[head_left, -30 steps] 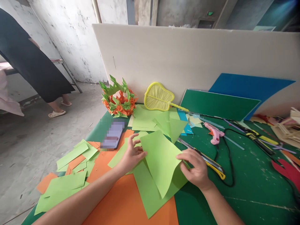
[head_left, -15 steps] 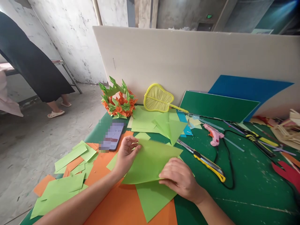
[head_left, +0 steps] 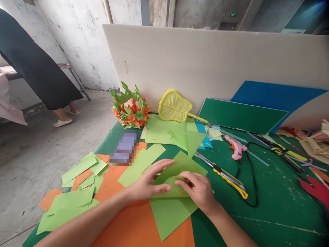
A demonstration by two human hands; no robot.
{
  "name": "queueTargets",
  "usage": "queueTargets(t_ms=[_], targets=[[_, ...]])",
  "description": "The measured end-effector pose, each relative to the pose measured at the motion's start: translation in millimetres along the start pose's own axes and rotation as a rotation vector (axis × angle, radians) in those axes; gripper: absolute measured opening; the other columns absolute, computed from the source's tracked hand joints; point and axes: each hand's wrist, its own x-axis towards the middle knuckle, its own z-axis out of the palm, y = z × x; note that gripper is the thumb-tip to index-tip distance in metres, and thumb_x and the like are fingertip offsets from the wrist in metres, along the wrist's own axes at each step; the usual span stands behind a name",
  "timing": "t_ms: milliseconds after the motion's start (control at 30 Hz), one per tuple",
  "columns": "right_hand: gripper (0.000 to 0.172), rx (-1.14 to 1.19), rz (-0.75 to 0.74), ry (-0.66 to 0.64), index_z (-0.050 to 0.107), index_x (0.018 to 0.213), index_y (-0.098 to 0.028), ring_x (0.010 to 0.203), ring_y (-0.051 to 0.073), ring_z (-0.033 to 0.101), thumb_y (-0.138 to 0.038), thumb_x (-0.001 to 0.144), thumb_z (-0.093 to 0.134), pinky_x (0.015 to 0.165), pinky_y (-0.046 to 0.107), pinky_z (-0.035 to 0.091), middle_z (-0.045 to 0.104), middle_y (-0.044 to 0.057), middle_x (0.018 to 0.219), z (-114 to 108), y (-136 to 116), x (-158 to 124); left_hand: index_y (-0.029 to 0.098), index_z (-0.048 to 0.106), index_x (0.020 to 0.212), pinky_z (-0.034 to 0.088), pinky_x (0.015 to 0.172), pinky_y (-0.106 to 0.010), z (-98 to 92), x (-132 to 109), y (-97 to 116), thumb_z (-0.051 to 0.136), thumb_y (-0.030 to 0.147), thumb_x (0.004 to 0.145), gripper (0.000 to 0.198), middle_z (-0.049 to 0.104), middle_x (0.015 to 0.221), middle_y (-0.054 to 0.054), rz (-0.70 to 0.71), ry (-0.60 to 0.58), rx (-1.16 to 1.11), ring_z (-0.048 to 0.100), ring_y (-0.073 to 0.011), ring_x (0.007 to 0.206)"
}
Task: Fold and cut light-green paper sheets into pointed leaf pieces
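A light green paper sheet (head_left: 180,164) lies folded over on the table in front of me. My left hand (head_left: 150,180) rests on its left part with fingers stretched flat along the fold. From the right, my right hand (head_left: 199,190) presses the folded edge with bent fingers pinching the paper. Under the sheet lie another green sheet (head_left: 171,214) and a large orange sheet (head_left: 133,223).
A yellow utility knife (head_left: 226,176) lies right of my hands, with a pink glue gun (head_left: 235,146) and its black cord beyond. A phone (head_left: 123,149), an orange and green paper wreath (head_left: 131,109), a yellow fan (head_left: 173,108), and paper scraps (head_left: 77,175) are around. A person stands far left.
The green sheet, held up a second ago, has been folded down flat onto the table. Both hands have come together on top of it.
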Motion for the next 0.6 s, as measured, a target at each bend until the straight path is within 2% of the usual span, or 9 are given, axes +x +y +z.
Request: queueTargets(t_ms=[67, 167, 267, 367, 433, 500, 567, 600], targets=[[0.016, -0.036, 0.015, 0.065, 0.062, 0.099, -0.024, 0.049, 0.013, 0.049, -0.036, 0.088, 0.065, 0.048, 0.025, 0.034, 0.051, -0.004, 0.055, 1, 1, -1, 0.035, 0.056, 0.132, 0.051, 0.084, -0.031, 7.1, -2, -1, 0.072, 0.028, 0.079, 0.056, 0.051, 0.138, -0.006, -0.036, 0.023, 0.014, 0.059, -0.022, 0.104], [0.029, -0.036, 0.033, 0.118, 0.056, 0.112, -0.024, 0.056, 0.015, 0.053, -0.036, 0.087, 0.067, 0.054, 0.026, 0.042, 0.055, -0.002, 0.064, 1, 0, 1, 0.031, 0.056, 0.131, 0.052, 0.064, -0.026, 16.5, 0, -9, 0.07, 0.027, 0.08, 0.053, 0.064, 0.112, -0.006, -0.108, 0.078, -0.108, 0.059, -0.0133, 0.072], [0.038, -0.041, 0.041, 0.239, 0.051, 0.118, -0.025, 0.083, 0.022, 0.059, -0.036, 0.085, 0.068, 0.074, 0.034, 0.049, 0.062, 0.006, 0.09, -2, 3, 3, 0.027, 0.055, 0.127, 0.054, 0.063, -0.027, 17.6, 5, -16, 0.074, 0.031, 0.077, 0.053, 0.061, 0.113, -0.006, -0.17, 0.125, -0.315, 0.063, -0.0146, 0.074], [0.04, -0.009, 0.112, 0.42, 0.051, 0.112, -0.024, 0.091, 0.024, 0.055, -0.037, 0.08, 0.073, 0.08, 0.039, 0.048, 0.056, 0.008, 0.099, -3, 9, 3, 0.026, 0.053, 0.121, 0.058, 0.072, -0.03, 12.1, 11, -17, 0.078, 0.033, 0.075, 0.053, 0.058, 0.113, -0.006, -0.175, 0.252, -0.491, 0.066, -0.0184, 0.086], [0.046, 0.132, 0.247, 0.496, 0.049, 0.113, -0.024, 0.092, 0.023, 0.054, -0.038, 0.077, 0.075, 0.081, 0.039, 0.048, 0.053, 0.008, 0.102, -1, 12, 4, 0.026, 0.05, 0.118, 0.059, 0.072, -0.031, 9.0, 13, -15, 0.08, 0.033, 0.073, 0.054, 0.058, 0.115, -0.006, -0.151, 0.319, -0.573, 0.066, -0.0177, 0.085], [0.058, 0.409, 0.397, 0.488, 0.044, 0.121, -0.027, 0.098, 0.023, 0.056, -0.042, 0.075, 0.076, 0.085, 0.039, 0.05, 0.053, 0.009, 0.112, 2, 12, 6, 0.027, 0.046, 0.117, 0.059, 0.07, -0.031, 8.7, 14, -12, 0.081, 0.033, 0.073, 0.056, 0.059, 0.118, -0.006, -0.132, 0.345, -0.629, 0.067, -0.0173, 0.083], [0.071, 0.763, 0.509, 0.369, 0.04, 0.13, -0.03, 0.106, 0.025, 0.058, -0.046, 0.072, 0.077, 0.087, 0.04, 0.052, 0.055, 0.01, 0.122, 4, 7, 9, 0.028, 0.043, 0.12, 0.059, 0.07, -0.031, 11.3, 14, -11, 0.081, 0.032, 0.073, 0.061, 0.059, 0.121, -0.007, -0.122, 0.339, -0.653, 0.067, -0.0181, 0.084], [0.073, 0.932, 0.556, 0.264, 0.04, 0.132, -0.031, 0.109, 0.027, 0.06, -0.048, 0.071, 0.077, 0.088, 0.042, 0.053, 0.058, 0.01, 0.124, 4, 3, 10, 0.029, 0.041, 0.122, 0.058, 0.071, -0.031, 13.4, 14, -11, 0.081, 0.032, 0.073, 0.063, 0.059, 0.123, -0.008, -0.117, 0.323, -0.658, 0.068, -0.0189, 0.085]])
